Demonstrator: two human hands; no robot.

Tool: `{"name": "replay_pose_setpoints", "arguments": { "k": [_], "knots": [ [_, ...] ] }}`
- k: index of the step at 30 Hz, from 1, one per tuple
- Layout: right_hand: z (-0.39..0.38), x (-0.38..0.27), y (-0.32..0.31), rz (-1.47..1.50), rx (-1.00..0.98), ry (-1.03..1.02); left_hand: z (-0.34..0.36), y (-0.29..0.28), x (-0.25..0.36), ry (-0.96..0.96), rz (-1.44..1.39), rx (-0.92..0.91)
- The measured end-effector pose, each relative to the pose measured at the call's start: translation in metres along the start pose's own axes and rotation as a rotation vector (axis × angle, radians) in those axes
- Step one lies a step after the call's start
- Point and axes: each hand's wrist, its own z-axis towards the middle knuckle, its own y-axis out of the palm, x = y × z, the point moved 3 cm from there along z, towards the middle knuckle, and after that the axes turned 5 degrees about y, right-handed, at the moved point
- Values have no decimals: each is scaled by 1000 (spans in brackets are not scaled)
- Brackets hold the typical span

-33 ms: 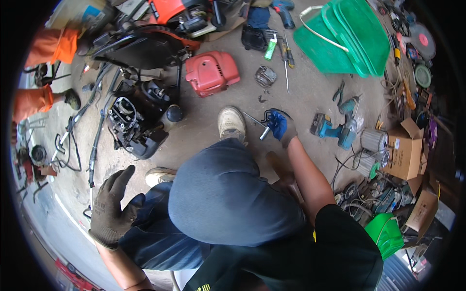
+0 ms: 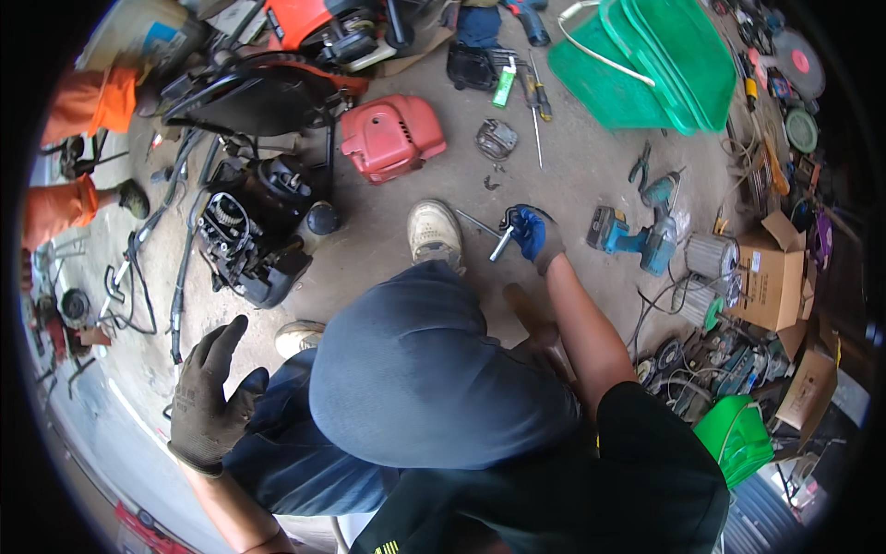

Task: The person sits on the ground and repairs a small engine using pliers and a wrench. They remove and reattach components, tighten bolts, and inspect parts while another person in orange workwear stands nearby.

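My right hand (image 2: 531,235), in a blue and grey work glove, is closed on a metal T-shaped socket wrench (image 2: 501,246). Its bright silver tube points down toward my shoe, and a thin bar sticks out to the left; the gripped part is hidden by the fingers. At the lower left, my left hand (image 2: 214,392), in a grey-brown glove, is held open beside my knee with nothing in it. Ahead on the floor lie a dark, opened-up engine (image 2: 249,231), a red plastic engine cover (image 2: 392,138) and a small grimy metal part (image 2: 496,139).
A cordless impact driver (image 2: 641,235) and pliers (image 2: 640,163) lie right of my right hand. Screwdrivers (image 2: 536,97) lie ahead, near a green bucket (image 2: 646,69). Cardboard boxes (image 2: 771,277) and cluttered tools line the right. A person in orange trousers (image 2: 65,208) is at far left.
The whole view has shifted slightly, with floor items appearing a little further left and up. Both hands keep nearly the same pose; the wrench tilts slightly differently.
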Motion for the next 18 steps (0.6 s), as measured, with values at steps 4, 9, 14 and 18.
{"name": "replay_pose_setpoints", "arguments": {
  "k": [4, 9, 14, 18],
  "knots": [
    [12, -3, -21, 185, 41, -17, 10, 1, 16, -23, -18, -62],
    [22, -10, -49, 3, 280, 7, 19, 4, 20, 7, 62, -137],
    [1, -21, -51, -154, 334, -96, 15, 1, 27, 53, 35, -118],
    [-4, -23, -38, -903, 301, -253, 14, 3, 30, 56, 44, -118]
  ]
}}
